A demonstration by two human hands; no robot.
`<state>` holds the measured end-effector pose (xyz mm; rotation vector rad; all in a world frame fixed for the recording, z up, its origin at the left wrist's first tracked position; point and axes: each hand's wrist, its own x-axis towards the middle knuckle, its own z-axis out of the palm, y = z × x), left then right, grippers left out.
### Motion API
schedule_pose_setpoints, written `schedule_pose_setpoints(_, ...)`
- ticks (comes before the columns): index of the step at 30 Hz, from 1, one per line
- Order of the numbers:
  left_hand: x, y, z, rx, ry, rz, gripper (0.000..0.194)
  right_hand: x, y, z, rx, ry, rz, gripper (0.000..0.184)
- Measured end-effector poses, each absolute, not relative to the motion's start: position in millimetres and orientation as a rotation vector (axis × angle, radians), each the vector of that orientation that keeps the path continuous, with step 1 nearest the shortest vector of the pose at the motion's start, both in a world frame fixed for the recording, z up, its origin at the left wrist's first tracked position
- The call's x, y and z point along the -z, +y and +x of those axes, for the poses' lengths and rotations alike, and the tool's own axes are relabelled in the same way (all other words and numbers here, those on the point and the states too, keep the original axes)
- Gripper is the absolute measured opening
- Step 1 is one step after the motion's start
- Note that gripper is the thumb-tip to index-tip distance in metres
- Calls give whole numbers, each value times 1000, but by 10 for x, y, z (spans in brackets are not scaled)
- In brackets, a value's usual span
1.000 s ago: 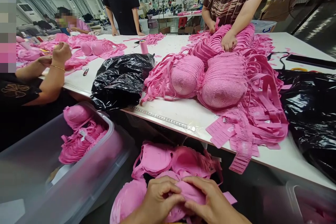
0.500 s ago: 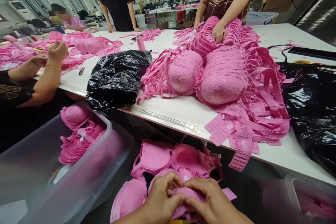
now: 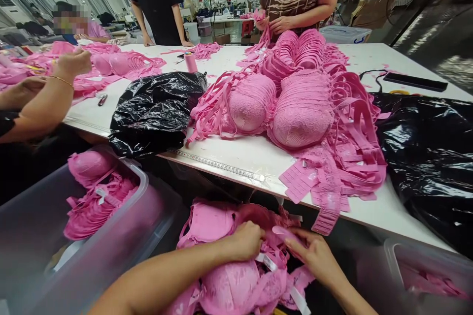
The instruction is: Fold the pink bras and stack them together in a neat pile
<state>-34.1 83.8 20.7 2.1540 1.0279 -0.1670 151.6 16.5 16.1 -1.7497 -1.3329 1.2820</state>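
My left hand [image 3: 248, 240] is closed around pink bra fabric in the heap of pink bras [image 3: 229, 280] on my lap, below the table edge. My right hand [image 3: 314, 253] pinches a pink strap at the heap's right side, fingers pressed together. A white label [image 3: 266, 262] shows between both hands. On the white table [image 3: 254, 157] above lies a big stack of pink lace bras [image 3: 288, 108] with straps and tags hanging over the edge.
A clear plastic bin [image 3: 92, 236] with pink bras stands at my left. Black plastic bags lie on the table at left [image 3: 151, 108] and right [image 3: 432, 157]. A person's arms [image 3: 40, 98] work at the left; two people stand across the table. A second bin [image 3: 424, 275] sits lower right.
Both my hands moved forward and apart into the lap heap, arms stretched out. The person across the table lifted their hands off the stack and now holds a pink piece.
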Motion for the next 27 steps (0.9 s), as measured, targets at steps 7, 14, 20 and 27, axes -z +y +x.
schedule_pose_setpoints(7, -211, 659, -418, 235, 1024, 2031, 23, -318, -254, 1366, -1714, -1616, -1520, 10)
schedule_pose_setpoints(14, -40, 604, -289, 272, 1257, 2169, 40, -69, 83, 1773, -1373, -1429, -1631, 37)
schedule_pose_setpoints(20, -13, 613, -161, 416, 1197, 2297, 35, 66, 405, 1708, -1445, -1657, -1554, 35)
schedule_pose_setpoints(27, -236, 598, -189, 266, 1044, 2368, 24, -155, 419, 1785, -1539, -1483, -1527, 45)
